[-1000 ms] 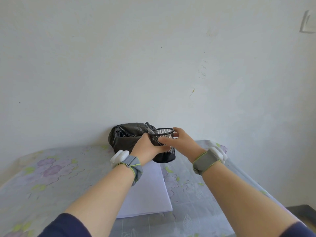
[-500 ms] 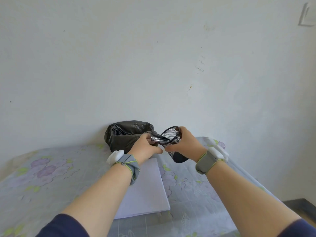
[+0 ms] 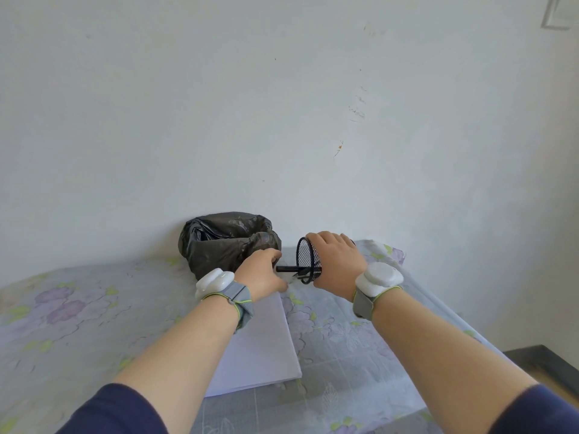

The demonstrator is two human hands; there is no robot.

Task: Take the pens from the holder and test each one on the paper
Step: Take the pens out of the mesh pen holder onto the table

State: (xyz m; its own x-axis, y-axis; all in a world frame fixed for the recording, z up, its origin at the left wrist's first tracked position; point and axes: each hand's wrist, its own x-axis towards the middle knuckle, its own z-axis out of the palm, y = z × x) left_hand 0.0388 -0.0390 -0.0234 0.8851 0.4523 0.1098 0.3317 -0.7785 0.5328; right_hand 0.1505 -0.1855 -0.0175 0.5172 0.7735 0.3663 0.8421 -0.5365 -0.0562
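Right hand [image 3: 336, 261] wrapped over black mesh holder [image 3: 305, 260], fingers closed around its wall; holder tipped on its side, mouth turned toward left hand. Dark pens [image 3: 289, 269] sticking out of the mouth, roughly level, reaching across the gap between the hands. Left hand [image 3: 261, 272] curled at the pens' outer ends, fingers closed there; exact grip hidden behind the knuckles, count of pens not readable. White paper [image 3: 260, 349] flat beneath left wrist and forearm, edge running just below holder. Crumpled black plastic bag [image 3: 227, 241] beyond left hand, against wall. Floral cloth [image 3: 344, 336] under both forearms. White pod on grey strap on each wrist: left [image 3: 216, 281], right [image 3: 379, 278]. Dark sleeves pushed up both forearms.
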